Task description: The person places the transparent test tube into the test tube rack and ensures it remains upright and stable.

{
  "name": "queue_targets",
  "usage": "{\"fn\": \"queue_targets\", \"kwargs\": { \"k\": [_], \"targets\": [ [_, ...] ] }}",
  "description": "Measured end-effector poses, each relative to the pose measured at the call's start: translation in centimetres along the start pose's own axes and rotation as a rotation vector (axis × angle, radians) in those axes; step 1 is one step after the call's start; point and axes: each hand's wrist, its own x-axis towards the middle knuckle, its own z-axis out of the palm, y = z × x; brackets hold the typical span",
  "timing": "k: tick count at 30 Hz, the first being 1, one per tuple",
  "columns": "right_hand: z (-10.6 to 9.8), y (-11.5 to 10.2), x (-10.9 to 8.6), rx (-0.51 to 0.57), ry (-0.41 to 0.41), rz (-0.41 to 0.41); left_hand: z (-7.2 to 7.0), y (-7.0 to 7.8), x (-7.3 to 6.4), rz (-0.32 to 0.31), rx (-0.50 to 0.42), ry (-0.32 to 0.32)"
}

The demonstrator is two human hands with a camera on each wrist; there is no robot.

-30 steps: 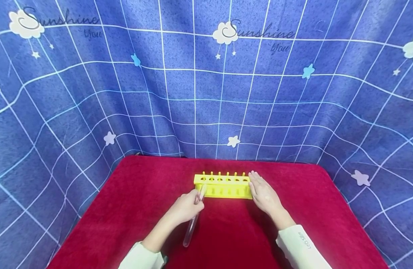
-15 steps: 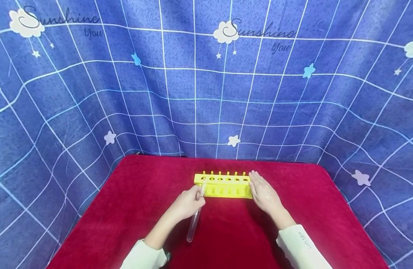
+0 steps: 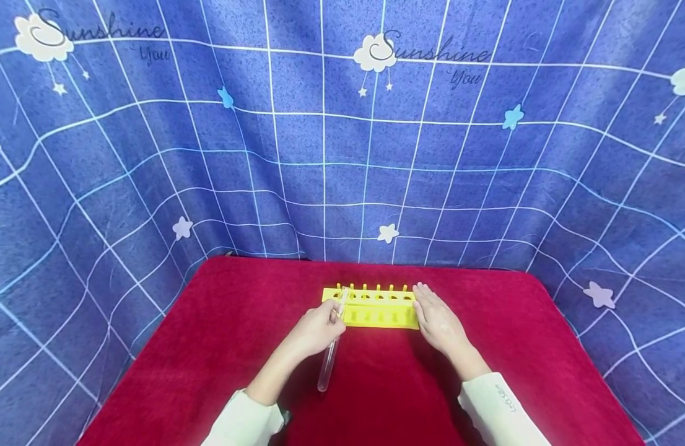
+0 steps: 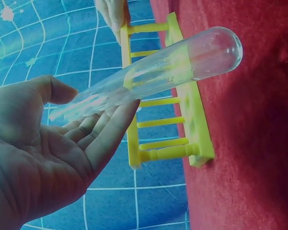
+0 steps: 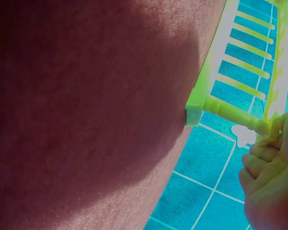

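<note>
My left hand [image 3: 314, 331] pinches a clear glass test tube [image 3: 328, 365] between thumb and fingers, in front of the left end of a yellow test tube rack [image 3: 381, 316]. The tube slants, its rounded end toward me and its mouth overlapping the rack's top in the head view. In the left wrist view that rounded end [image 4: 221, 50] reaches past the rack [image 4: 201, 129], and the tube looks empty. At the rack's right end my right hand [image 3: 440, 325] lies with fingers extended against it. The right wrist view has its fingers [image 5: 266, 165] at the upper corner.
The rack has a row of holes along its top and pegs behind, with no tubes standing in it. It stands on a red cloth-covered table [image 3: 236, 297]. A blue curtain [image 3: 342, 142] with white grid lines and stars hangs behind and at both sides.
My left hand has tilted the test tube, its mouth rising farther over the rack and its rounded end shifting right and away from me. The right hand and rack have stayed put.
</note>
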Motion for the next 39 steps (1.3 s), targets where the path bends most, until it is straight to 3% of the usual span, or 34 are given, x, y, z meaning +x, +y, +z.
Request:
{"fn": "queue_targets", "kwargs": {
  "k": [9, 22, 30, 39],
  "targets": [
    [0.1, 0.0, 0.0, 0.007, 0.017, -0.019, 0.2, 0.5, 0.3, 0.015, -0.030, 0.008],
    [0.2, 0.3, 0.0, 0.000, 0.026, -0.037, 0.5, 1.5, 1.2, 0.017, -0.150, -0.009],
    [0.2, 0.2, 0.0, 0.004, 0.016, -0.025, 0.7, 1.9, 1.6, 0.055, -0.204, 0.014],
    [0.1, 0.2, 0.0, 0.007, 0.013, -0.016, 0.8, 2.4, 2.3, 0.084, -0.206, 0.026]
  ]
}}
